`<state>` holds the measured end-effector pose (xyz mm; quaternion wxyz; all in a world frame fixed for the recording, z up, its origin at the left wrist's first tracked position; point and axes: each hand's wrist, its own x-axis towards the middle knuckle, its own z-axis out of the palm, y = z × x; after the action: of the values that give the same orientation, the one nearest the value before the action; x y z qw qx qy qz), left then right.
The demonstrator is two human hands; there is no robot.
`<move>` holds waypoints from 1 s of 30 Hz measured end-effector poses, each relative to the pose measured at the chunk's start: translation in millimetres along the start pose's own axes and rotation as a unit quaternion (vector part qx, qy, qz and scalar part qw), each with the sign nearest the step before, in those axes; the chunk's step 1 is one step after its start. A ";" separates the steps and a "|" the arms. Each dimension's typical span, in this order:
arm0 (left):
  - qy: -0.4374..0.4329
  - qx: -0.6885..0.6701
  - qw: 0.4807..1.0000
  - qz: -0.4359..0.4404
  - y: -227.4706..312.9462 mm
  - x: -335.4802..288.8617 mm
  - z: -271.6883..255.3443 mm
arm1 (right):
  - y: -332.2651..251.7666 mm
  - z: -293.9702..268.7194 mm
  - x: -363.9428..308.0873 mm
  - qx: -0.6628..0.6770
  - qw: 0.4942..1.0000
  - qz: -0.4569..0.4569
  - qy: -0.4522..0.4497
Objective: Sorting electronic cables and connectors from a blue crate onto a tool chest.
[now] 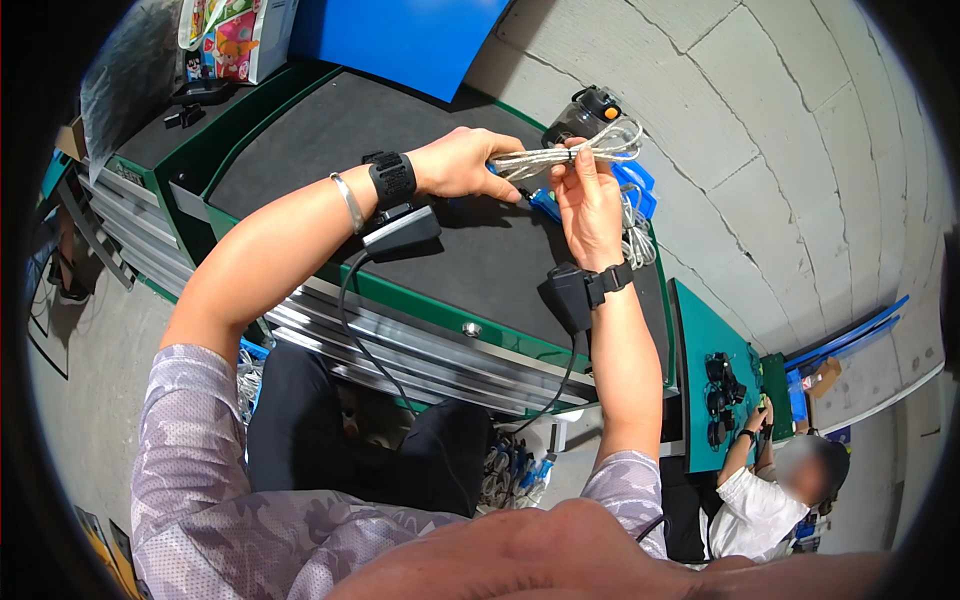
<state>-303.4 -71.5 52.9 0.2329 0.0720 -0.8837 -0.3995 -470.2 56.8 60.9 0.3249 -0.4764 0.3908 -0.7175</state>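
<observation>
A looped bundle of pale grey cable (622, 140) stretches between my two hands above the dark mat. My left hand (468, 163) has its fingers and thumb closed round the bundle's left end. Pinched at its middle, near a dark tie, the bundle rests in my right hand (590, 205), thumb on top. Blue connectors (543, 204) hang just below, between the hands; which cable they belong to is partly hidden. Beside my right wrist lies another coil of pale cable (637, 235), next to a blue plastic container (645, 188).
A clear bottle with a black lid (580, 115) stands behind my right hand. The workbench (330, 150) has a raised green edge. A blue panel (400, 40) is at the back, a printed bag (235, 45) at far left. More cables (515, 475) lie below. Another person (765, 500) works at right.
</observation>
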 end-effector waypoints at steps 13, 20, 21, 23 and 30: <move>0.001 0.085 0.996 0.029 4.4 0.1 1.2 | -2.1 0.6 -0.6 -0.014 0.999 0.021 0.030; -0.084 -0.167 0.982 -0.027 -3.0 1.9 1.4 | -0.2 -0.2 0.0 0.018 1.000 0.024 -0.004; -0.096 -0.168 0.981 -0.033 -3.2 2.2 1.4 | 0.5 -1.3 0.1 0.006 1.000 0.025 0.005; -0.108 -0.170 0.979 -0.039 -2.2 3.2 2.1 | 2.0 -3.9 1.0 -0.006 1.000 0.025 0.016; -0.124 -0.142 0.980 -0.065 -1.8 1.0 -0.3 | 10.5 -11.0 2.1 -0.098 0.991 0.018 0.087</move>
<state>-304.3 -73.2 52.1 0.1034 0.0453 -0.8333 -0.5412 -480.2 52.7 50.1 0.2540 -0.4344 0.4942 -0.7089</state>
